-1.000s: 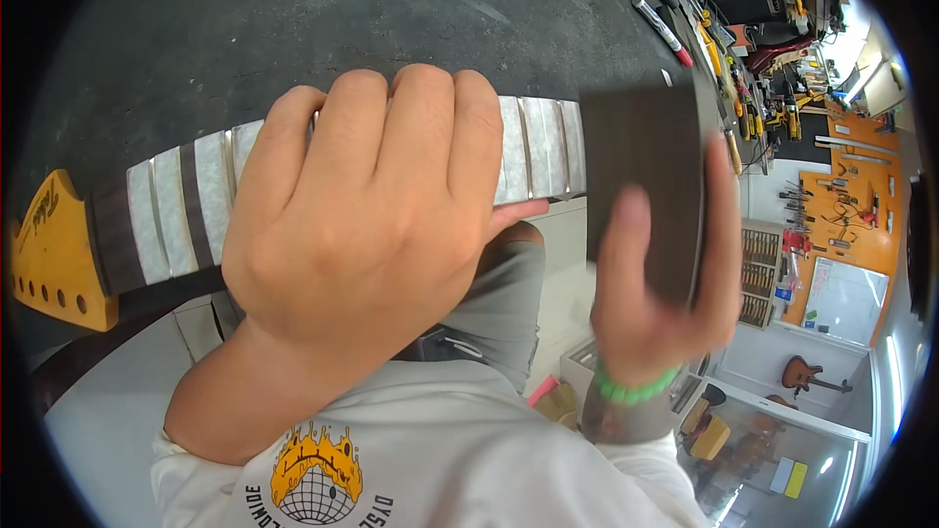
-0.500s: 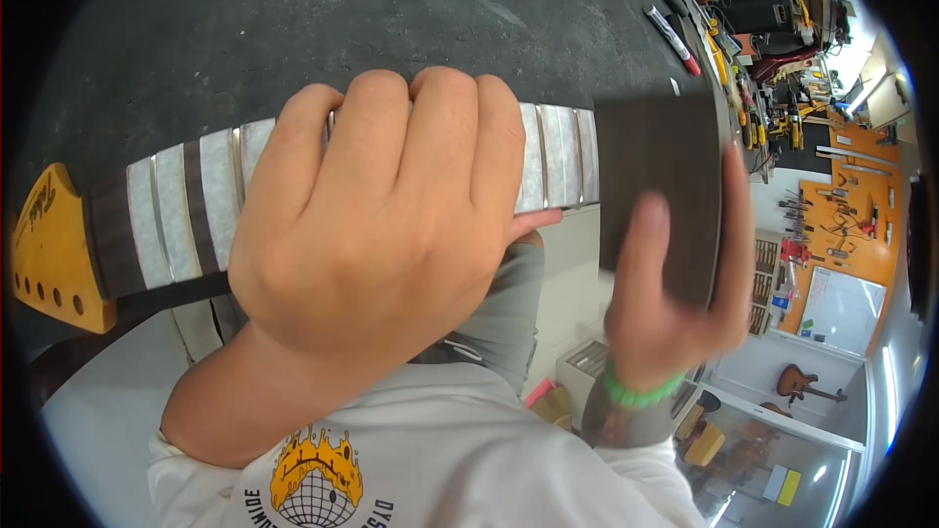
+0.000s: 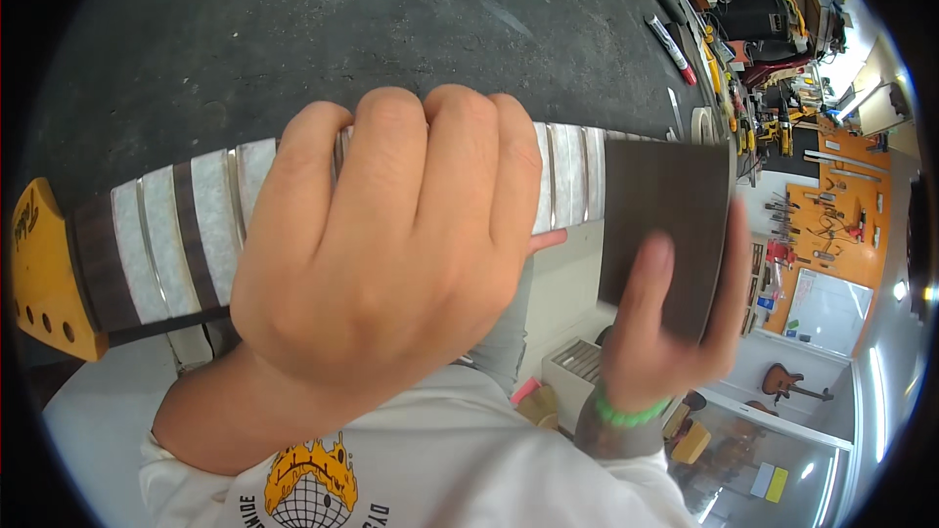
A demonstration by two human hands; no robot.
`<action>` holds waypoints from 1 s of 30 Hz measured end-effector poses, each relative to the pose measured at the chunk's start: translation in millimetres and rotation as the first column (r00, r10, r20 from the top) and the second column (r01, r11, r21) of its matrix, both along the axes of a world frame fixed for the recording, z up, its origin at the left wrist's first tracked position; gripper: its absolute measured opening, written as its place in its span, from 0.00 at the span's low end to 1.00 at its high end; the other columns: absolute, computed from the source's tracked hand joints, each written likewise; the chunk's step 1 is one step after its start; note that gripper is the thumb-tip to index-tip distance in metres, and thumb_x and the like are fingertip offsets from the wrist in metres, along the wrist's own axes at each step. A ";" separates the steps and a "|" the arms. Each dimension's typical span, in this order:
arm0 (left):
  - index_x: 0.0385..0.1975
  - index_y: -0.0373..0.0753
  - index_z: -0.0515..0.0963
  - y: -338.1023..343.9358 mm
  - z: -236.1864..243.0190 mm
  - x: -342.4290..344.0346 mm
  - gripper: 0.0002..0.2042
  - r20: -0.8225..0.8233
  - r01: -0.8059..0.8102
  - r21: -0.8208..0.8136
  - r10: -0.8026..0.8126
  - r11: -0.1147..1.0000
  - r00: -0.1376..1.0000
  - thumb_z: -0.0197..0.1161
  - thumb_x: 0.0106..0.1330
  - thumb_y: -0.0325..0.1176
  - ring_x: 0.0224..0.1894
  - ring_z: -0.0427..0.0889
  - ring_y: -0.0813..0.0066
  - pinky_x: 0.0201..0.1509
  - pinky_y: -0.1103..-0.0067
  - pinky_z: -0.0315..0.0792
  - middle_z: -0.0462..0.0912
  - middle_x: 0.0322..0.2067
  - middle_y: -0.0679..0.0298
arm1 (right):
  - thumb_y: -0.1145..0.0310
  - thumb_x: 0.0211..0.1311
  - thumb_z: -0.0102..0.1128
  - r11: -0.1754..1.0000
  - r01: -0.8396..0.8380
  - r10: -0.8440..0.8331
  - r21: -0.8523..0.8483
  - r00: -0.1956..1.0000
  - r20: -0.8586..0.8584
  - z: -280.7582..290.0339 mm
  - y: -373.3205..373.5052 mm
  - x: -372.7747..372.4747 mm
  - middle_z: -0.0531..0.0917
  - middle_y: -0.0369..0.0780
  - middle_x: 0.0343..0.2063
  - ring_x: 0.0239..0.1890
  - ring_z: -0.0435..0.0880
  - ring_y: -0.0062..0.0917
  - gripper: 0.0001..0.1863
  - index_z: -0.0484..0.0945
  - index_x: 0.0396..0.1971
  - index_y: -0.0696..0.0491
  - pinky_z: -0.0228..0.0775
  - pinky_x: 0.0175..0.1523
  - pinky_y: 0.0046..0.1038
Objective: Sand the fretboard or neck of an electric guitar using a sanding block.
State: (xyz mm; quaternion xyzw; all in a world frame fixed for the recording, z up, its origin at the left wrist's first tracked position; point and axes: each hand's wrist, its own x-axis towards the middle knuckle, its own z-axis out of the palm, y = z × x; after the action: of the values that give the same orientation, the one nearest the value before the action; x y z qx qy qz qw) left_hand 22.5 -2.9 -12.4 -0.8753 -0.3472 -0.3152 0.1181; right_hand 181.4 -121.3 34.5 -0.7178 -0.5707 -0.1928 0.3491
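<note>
A guitar neck (image 3: 217, 205) crosses the view from left to right, its pale inlay panels set between metal frets and dark wood strips. At its left end sits an amber headstock (image 3: 49, 274) with a row of holes. My left hand (image 3: 391, 225) is closed round the middle of the neck, knuckles up, its thumb tip showing below the near edge. My right hand (image 3: 665, 352), slightly blurred and wearing a green bead bracelet (image 3: 631, 415), grips a dark flat rectangular block (image 3: 660, 225). The block covers the neck's right end; whether it touches the frets I cannot tell.
Under the neck lies a dark, scuffed workbench (image 3: 391, 20). A marker with a red cap (image 3: 671, 51) and many tools lie along its right side. Farther right are an orange tool board (image 3: 841, 205), a whiteboard (image 3: 829, 311) and a hanging guitar (image 3: 794, 381).
The neck, both hands and the block appear slightly lower in view, as does the bench edge. My left hand keeps its hold on the neck, and my right hand still grips the block.
</note>
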 end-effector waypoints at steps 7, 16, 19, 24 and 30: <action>0.41 0.38 0.83 3.7 -6.4 4.8 0.31 0.049 -0.014 0.041 0.012 0.999 0.999 0.68 0.49 0.60 0.35 0.78 0.67 0.40 0.73 0.74 0.79 0.34 0.66 | 0.79 0.65 0.69 0.996 -0.093 0.093 -0.012 0.996 -0.011 7.1 65.5 16.3 0.88 0.43 0.49 0.46 0.86 0.22 0.24 0.79 0.61 0.60 0.80 0.53 0.24; 0.40 0.39 0.83 -2.4 -0.2 1.6 0.31 -0.017 -0.023 0.007 0.023 1.000 1.000 0.70 0.44 0.59 0.35 0.78 0.68 0.40 0.74 0.74 0.79 0.34 0.67 | 0.79 0.62 0.68 0.993 -0.032 0.054 0.116 0.979 -0.196 -7.5 -8.7 -4.2 0.86 0.55 0.49 0.50 0.90 0.38 0.27 0.74 0.60 0.72 0.81 0.54 0.31; 0.41 0.39 0.83 0.0 -2.2 -0.8 0.31 -0.012 -0.027 0.005 0.027 1.000 1.000 0.71 0.44 0.59 0.35 0.78 0.68 0.41 0.73 0.74 0.80 0.34 0.66 | 0.79 0.62 0.67 0.997 -0.051 0.053 0.064 0.998 -0.037 -10.8 1.2 -2.2 0.86 0.56 0.51 0.50 0.89 0.38 0.28 0.73 0.61 0.73 0.80 0.56 0.32; 0.42 0.39 0.82 1.7 3.8 2.6 0.31 -0.039 0.011 -0.042 -0.013 0.999 0.999 0.72 0.44 0.58 0.35 0.78 0.68 0.43 0.73 0.74 0.79 0.34 0.67 | 0.77 0.63 0.70 0.992 -0.074 0.080 -0.099 0.995 0.057 20.3 83.1 26.4 0.89 0.40 0.45 0.44 0.85 0.17 0.21 0.82 0.57 0.60 0.79 0.48 0.21; 0.43 0.39 0.82 -2.4 1.0 0.7 0.32 0.004 0.002 -0.068 -0.001 0.998 1.000 0.72 0.44 0.59 0.35 0.78 0.69 0.43 0.74 0.73 0.79 0.34 0.68 | 0.80 0.57 0.72 0.992 -0.049 0.053 0.114 0.998 -0.030 -21.7 -14.5 2.4 0.86 0.53 0.51 0.46 0.90 0.36 0.29 0.77 0.59 0.69 0.82 0.51 0.31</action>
State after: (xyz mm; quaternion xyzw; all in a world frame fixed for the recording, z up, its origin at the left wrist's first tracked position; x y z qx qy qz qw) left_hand 23.2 -5.2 -11.4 -0.8785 -0.3573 -0.3048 0.0875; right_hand 183.8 -135.8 12.8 -0.6851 -0.5712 -0.2038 0.4034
